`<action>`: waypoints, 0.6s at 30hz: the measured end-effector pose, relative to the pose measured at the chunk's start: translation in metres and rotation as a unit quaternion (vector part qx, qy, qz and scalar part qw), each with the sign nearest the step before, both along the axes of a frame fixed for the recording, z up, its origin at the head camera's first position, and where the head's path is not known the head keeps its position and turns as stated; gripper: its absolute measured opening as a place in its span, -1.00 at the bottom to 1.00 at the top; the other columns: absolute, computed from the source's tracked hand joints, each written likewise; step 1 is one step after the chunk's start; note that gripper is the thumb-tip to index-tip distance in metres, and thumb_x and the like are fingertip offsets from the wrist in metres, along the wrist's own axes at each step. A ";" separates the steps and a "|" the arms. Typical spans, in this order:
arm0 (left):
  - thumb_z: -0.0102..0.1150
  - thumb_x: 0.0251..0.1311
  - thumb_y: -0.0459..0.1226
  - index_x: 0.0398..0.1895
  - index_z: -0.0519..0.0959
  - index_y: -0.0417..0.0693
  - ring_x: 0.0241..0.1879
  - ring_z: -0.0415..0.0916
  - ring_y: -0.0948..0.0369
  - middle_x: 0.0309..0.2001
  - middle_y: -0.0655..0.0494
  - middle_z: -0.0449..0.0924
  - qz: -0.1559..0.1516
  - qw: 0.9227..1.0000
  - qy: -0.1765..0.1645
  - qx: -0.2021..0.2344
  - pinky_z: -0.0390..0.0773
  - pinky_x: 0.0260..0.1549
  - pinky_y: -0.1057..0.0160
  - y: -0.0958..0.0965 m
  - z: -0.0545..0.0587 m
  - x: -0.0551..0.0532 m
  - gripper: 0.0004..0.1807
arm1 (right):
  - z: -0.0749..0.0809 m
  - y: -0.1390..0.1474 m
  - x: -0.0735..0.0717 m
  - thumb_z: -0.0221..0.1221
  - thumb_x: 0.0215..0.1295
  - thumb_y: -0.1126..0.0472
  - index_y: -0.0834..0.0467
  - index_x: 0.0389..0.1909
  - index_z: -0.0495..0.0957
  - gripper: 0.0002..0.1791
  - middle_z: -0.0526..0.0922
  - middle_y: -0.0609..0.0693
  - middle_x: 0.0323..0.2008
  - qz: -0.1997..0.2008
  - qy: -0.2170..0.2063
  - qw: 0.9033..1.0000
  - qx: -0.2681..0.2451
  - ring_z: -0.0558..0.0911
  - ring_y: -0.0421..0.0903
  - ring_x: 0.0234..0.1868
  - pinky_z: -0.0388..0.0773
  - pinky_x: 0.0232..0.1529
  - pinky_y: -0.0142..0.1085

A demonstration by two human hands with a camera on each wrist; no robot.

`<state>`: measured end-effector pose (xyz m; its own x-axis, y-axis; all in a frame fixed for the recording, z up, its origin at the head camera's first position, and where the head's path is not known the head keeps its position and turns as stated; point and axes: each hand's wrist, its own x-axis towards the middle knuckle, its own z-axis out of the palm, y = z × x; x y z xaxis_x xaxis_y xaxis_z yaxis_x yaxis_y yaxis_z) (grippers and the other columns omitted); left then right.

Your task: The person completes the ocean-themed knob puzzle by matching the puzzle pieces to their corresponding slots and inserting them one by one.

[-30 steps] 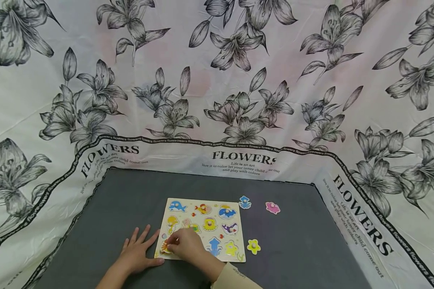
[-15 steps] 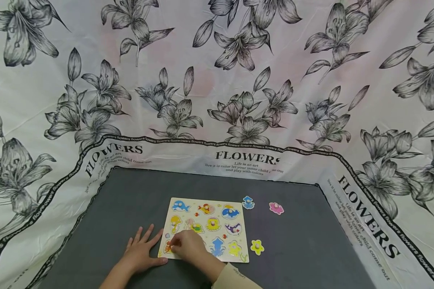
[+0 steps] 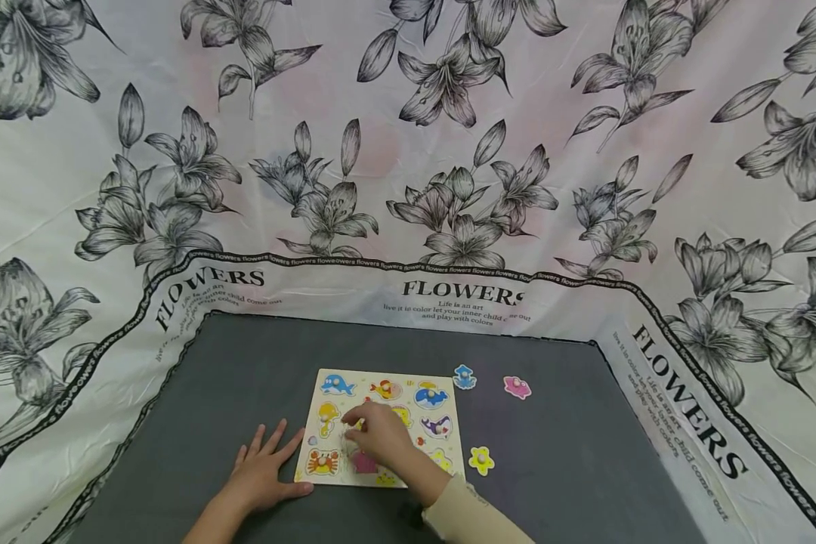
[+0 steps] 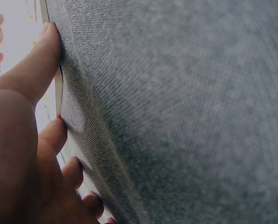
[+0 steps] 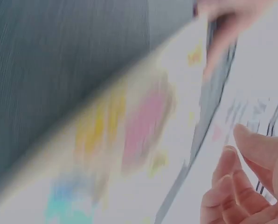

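Note:
A cream peg puzzle board with sea-animal pictures lies on the dark grey table. My left hand rests spread on the table, with index fingertip and thumb at the board's left edge; the left wrist view shows them touching that edge. My right hand hovers over the middle of the board, fingers loosely bent, and nothing shows between them in the right wrist view. A crab piece sits at the board's lower left. Beside it a pink shape shows partly under the right hand, which also hides the board's middle.
Right of the board lie a blue squid-like piece, a pink fish-like piece and a yellow star piece. A white flower-printed cloth rises round the table's back and sides.
My right hand has let go of the crab piece, now lying in the lower-left spot, and has moved up and right over the board. The left hand stays put.

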<state>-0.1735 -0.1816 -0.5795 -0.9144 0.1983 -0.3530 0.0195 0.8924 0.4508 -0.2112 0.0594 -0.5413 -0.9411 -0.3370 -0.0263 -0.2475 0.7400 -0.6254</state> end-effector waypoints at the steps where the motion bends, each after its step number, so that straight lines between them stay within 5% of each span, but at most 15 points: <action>1: 0.38 -0.21 0.44 0.56 0.24 0.18 0.55 -0.31 -0.39 0.61 -0.19 -0.06 0.001 1.000 -0.001 0.001 -0.20 0.35 -0.54 0.000 -0.001 0.000 0.21 | 0.001 0.010 -0.005 0.39 0.27 0.18 0.03 -0.12 0.78 -0.83 0.75 -0.14 -0.22 -0.016 0.006 1.000 -0.009 0.55 -0.32 -0.41 0.49 -0.44 -0.41; 11: 0.41 -0.19 0.40 0.56 0.23 0.18 0.55 -0.32 -0.40 0.61 -0.20 -0.08 0.002 1.000 0.003 0.009 -0.20 0.35 -0.55 0.000 0.002 -0.001 0.19 | 0.011 0.110 -0.055 0.35 0.30 0.23 0.12 -0.12 0.76 -0.84 0.76 -0.01 -0.21 -0.137 0.070 0.987 -0.044 0.69 -0.10 -0.30 0.61 -0.38 -0.24; 18: 0.41 -0.21 0.41 0.56 0.23 0.18 0.55 -0.32 -0.39 0.61 -0.19 -0.07 0.000 1.000 0.006 0.008 -0.21 0.34 -0.56 -0.001 -0.002 -0.001 0.21 | -0.002 0.183 -0.079 0.34 0.31 0.25 0.18 -0.14 0.75 -0.84 0.78 0.07 -0.20 -0.230 0.086 0.969 -0.036 0.73 0.02 -0.22 0.66 -0.34 -0.18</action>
<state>-0.1747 -0.1824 -0.5816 -0.9183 0.2036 -0.3395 0.0242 0.8849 0.4652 -0.2901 0.2423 -0.5431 -0.9805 0.1241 0.1523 -0.0070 0.7527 -0.6583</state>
